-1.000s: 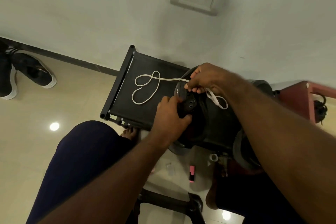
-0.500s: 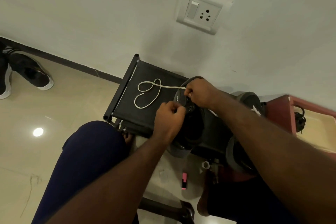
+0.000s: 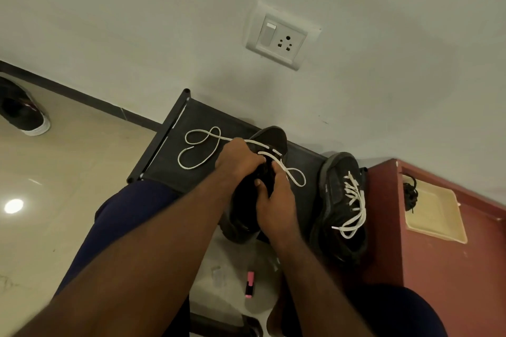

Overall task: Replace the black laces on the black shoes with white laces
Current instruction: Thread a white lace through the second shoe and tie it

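- Head view: the person sits facing a low black rack set against the wall, with a black shoe held up over its near edge, toe pointing at the wall, so the eyelets face the camera.
- The right hand wraps round the shoe's upper, thumb across the tongue and fingers curled round the far side. This is a firm hold that likely steadies the shoe for threading.
- The left hand is curled down over the front eyelets. Its fingertips are hidden, but it seems to pinch the white lace just where the lace goes under it.
- One end of the lace trails left in loose loops on the rack, and a smaller loop hangs out to the right of the shoe. Only the first rows look threaded, so the job on this shoe appears to be at an early stage.
- A second shoe stands just to the right on the rack, already laced in white with loose ends, probably parked there as finished.
- The black laces lie bunched at the edge of a cream tray on a red cabinet, well apart from the work and out of the way.
- A pink marker lies on the floor between the person's legs.
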The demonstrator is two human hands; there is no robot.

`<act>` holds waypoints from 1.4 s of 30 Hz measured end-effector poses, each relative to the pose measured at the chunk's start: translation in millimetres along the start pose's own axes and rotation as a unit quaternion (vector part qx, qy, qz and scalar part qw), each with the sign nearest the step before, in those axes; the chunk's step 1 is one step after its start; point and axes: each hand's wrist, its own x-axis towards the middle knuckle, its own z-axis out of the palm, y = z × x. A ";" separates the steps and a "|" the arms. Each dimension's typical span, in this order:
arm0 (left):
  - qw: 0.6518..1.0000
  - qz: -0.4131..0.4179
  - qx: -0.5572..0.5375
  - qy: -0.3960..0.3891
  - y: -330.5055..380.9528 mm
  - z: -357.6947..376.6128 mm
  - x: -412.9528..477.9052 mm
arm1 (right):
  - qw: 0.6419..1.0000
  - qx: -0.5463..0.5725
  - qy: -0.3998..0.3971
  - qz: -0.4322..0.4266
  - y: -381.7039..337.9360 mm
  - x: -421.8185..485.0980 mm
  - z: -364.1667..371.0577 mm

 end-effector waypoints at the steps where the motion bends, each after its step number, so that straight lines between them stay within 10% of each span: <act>1: 1.000 0.001 0.012 0.002 3.2 -1.7 -0.1 | 1.000 0.001 -0.004 -0.005 0.1 1.3 -0.7; 8: 1.000 -0.019 0.012 -0.011 10.8 -4.2 -0.3 | 1.000 -0.003 -0.019 -0.018 -2.7 -1.6 -2.3; 18: 0.948 -0.040 -0.305 -0.085 16.7 -41.6 -15.2 | 1.000 0.001 -0.007 0.003 -2.3 3.5 -0.2; 25: 0.999 0.049 0.009 -0.017 -3.4 -10.5 -14.0 | 1.000 0.001 -0.017 -0.007 -2.1 3.7 1.0; 31: 0.995 0.058 0.073 -0.021 1.3 -3.3 -4.7 | 0.999 -0.016 -0.030 0.001 -3.0 3.4 -0.2; 39: 0.994 0.050 -0.097 -0.019 10.0 -9.1 -12.0 | 0.999 -0.024 -0.023 -0.005 -0.4 6.7 1.4; 42: 0.942 0.105 -0.311 -0.072 35.9 -26.5 -37.6 | 1.000 -0.018 -0.016 -0.002 -1.1 5.5 0.7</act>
